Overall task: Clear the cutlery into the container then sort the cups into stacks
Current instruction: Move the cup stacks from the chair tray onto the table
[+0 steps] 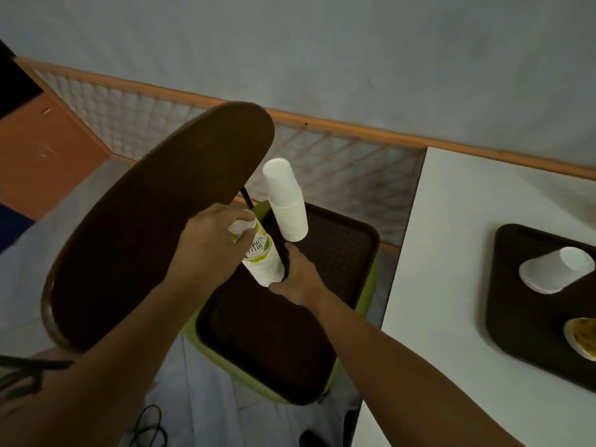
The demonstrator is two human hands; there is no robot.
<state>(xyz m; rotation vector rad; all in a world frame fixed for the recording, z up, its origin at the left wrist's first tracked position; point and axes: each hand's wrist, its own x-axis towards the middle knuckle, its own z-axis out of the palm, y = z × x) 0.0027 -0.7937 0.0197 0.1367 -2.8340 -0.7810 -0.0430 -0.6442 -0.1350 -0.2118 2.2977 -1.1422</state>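
A stack of green-printed paper cups (pixel 263 256) stands tilted on a brown tray (pixel 322 269) that lies on a green chair seat. My left hand (pixel 213 243) grips the top of this stack. My right hand (pixel 298 279) holds it near the base, fingers curled round it. Right behind stands a taller stack of plain white cups (pixel 287 204). On the white table (pixel 435 253) at the right, a second brown tray (pixel 516 317) carries a single white cup (pixel 554 269) lying on its side and a dirty paper plate (pixel 583 340).
A dark brown chair back (pixel 154 227) rises at the left, close to my left forearm. Behind it runs a wood-framed mesh partition (pixel 322 150). A black cable (pixel 151 427) lies on the pale floor below.
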